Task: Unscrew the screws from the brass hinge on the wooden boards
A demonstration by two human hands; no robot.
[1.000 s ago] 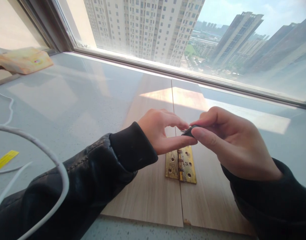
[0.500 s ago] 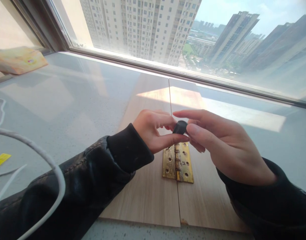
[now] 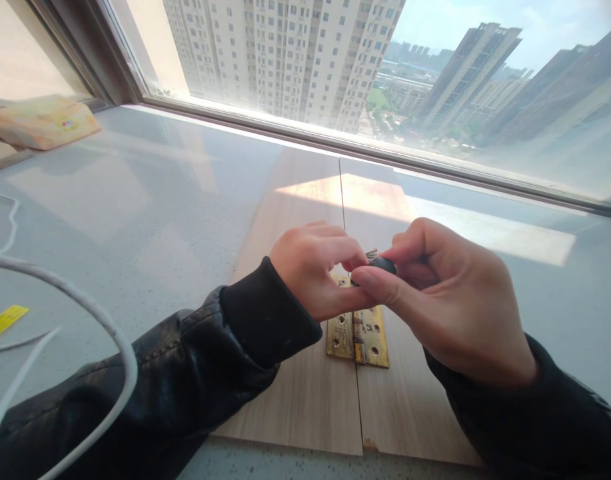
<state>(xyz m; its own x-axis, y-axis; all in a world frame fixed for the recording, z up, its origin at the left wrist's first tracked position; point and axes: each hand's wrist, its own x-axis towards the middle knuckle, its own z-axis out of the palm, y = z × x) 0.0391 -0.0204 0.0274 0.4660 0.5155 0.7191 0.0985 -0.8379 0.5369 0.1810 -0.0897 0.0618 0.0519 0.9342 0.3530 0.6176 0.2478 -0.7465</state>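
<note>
Between the thumb and fingers of my right hand (image 3: 450, 293) is a small dark rounded piece (image 3: 384, 265), its exact kind unclear. My left hand (image 3: 322, 270) meets it from the other side, thumb and fingers curled around its near end. Several thin metal pieces, perhaps screws (image 3: 372, 254), stick up at the left fingertips; what holds them is hidden. Below both hands a worn brass hinge (image 3: 380, 343) lies unfolded across the seam between two wooden boards (image 3: 305, 407). The fingers cover its upper part, while open screw holes show in its lower leaves.
The boards lie on a pale speckled sill (image 3: 195, 200) before a large window (image 3: 285, 67). A white cable (image 3: 110, 333) loops at the left, near a yellow tag (image 3: 6, 323). A soft tissue pack (image 3: 45, 122) rests in the far left corner.
My right hand has closed from loosely spread fingers to a pinch on the dark piece. The piece has shifted slightly right and down, and thin metal pieces now show beside it.
</note>
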